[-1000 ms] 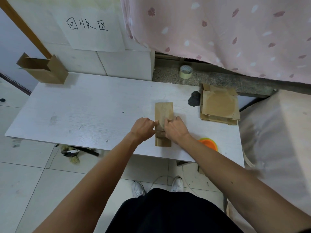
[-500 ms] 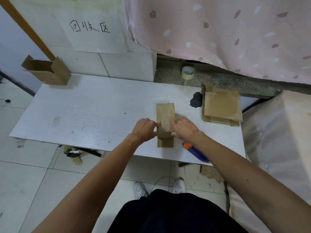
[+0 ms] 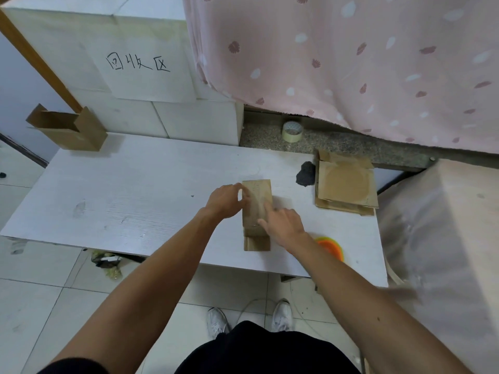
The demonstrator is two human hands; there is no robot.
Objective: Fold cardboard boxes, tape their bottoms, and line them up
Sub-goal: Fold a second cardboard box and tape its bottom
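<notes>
The right hand (image 3: 283,225) is resting on the near part of the small brown cardboard box (image 3: 258,191), and one straight finger is pressing down on its top. The left hand (image 3: 226,201) is gripping the box's left side, thumb on top. The box is lying on the white tabletop (image 3: 135,198) between both hands.

I think shiny tape is getting rubbed onto the box bottom. To do it well, the left hand should be holding the box steady while the finger is pushing along the seam.

Just right of the right hand, one orange round plastic thing (image 3: 330,247) is peeking out. Beyond that hand, one stack of flat brown cardboard sheets (image 3: 345,190) is waiting, with one black lump (image 3: 305,174) beside it. Further beyond, one pale roll of tape (image 3: 292,131) is sitting on the grey stone ledge (image 3: 351,149). Far left of the left hand, one open brown cardboard box (image 3: 70,130) is standing.
</notes>
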